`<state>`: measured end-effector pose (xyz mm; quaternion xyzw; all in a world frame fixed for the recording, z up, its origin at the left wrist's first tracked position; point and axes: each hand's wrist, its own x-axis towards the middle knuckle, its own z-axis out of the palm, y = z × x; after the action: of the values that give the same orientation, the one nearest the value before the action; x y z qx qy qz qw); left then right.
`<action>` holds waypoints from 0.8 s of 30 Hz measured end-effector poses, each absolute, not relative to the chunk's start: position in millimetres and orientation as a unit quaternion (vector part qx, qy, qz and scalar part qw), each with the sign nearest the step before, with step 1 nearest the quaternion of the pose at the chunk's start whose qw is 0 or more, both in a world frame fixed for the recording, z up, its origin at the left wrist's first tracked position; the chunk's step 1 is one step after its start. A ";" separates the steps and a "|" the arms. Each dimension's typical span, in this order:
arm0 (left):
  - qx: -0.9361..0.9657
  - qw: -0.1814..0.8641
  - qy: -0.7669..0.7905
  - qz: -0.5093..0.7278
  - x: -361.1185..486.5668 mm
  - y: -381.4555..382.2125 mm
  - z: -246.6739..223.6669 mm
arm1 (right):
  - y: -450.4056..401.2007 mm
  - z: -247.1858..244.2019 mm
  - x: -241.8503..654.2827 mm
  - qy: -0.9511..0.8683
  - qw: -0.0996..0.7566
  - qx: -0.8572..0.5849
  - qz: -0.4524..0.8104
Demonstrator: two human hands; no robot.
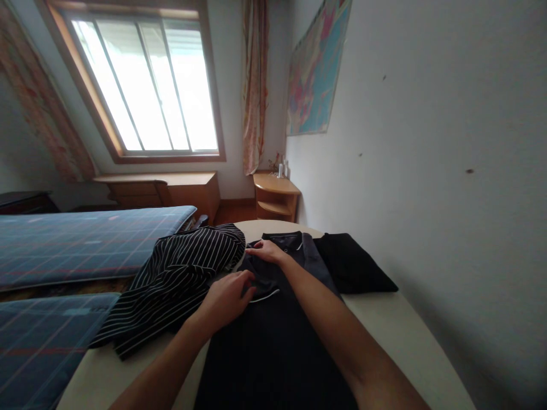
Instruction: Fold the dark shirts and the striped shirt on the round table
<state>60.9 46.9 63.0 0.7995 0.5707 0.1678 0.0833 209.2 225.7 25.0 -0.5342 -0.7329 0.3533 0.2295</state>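
A dark polo shirt with thin white trim lies lengthwise on the pale table in front of me. Its left sleeve is turned inward over the body, and the white-edged cuff shows there. My left hand is at the shirt's left side, fingers curled on the sleeve cloth, fingertips partly hidden. Farther up, near the collar, my right hand reaches across and pinches the shoulder edge. Left of the polo lies a loose, rumpled black-and-white striped garment. A folded black garment sits at the right, beside the polo's far shoulder.
The round-edged table runs close to the white wall on the right. Beds with blue checked mattresses stand to the left. Beyond are a wooden desk, a corner shelf, a window and a wall map.
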 end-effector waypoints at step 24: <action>0.751 0.016 0.646 0.139 10.2 46.9 10.6 | 242.5 23.4 177.9 -0.653 0.367 -0.508 0.426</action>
<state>10.2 46.9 10.6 0.7505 0.6458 0.1393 0.0162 177.9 242.5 23.4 -0.5079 -0.6526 0.4264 0.3665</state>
